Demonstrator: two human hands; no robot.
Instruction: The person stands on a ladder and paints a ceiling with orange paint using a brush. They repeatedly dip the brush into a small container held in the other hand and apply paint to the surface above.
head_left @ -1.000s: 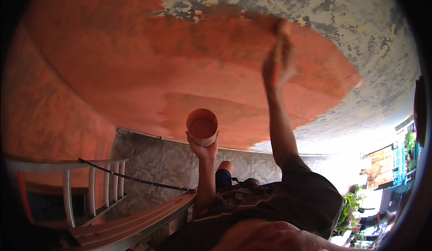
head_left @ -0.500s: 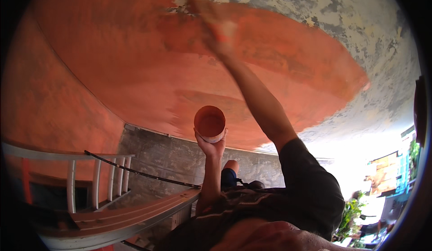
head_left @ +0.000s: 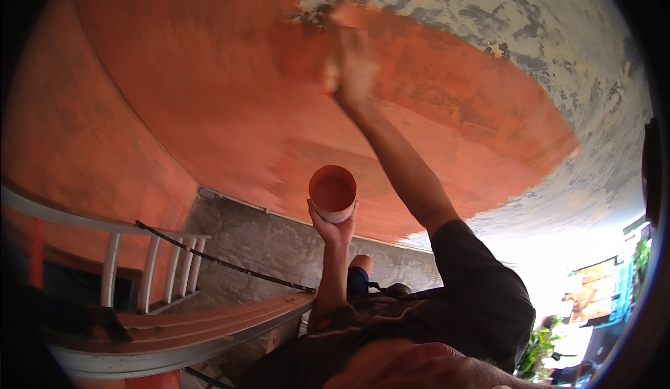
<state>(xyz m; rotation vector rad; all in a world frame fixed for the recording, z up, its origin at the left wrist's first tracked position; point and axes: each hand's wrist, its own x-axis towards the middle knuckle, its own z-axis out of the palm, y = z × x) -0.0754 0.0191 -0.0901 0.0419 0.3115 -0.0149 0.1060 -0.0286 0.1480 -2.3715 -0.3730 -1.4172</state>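
My left hand (head_left: 336,230) is wrapped round the lower side of a round paint tub (head_left: 333,188), its open mouth facing me. The tub's inside is coated orange, and its outer wall looks pale with orange smears. Up at the wall, my right hand (head_left: 357,71) is closed round a paintbrush (head_left: 347,16), blurred by motion; the brush end looks orange and meets the wall near a dark rough patch. The wall (head_left: 230,89) carries fresh orange paint with streaky edges. Above and to the right, its surface (head_left: 481,5) is bare, mottled grey and cream.
At the lower left stands a metal ladder (head_left: 150,270), with a broad rail (head_left: 209,326) close beside my left arm. A dark cord (head_left: 230,267) runs across it. Below the orange area is a grey patterned surface (head_left: 258,242). Green plants (head_left: 537,350) show in brightness at the lower right.
My right hand with the paintbrush has moved down and to the right along the wall. The tub in my left hand has shifted slightly right as the view moved.
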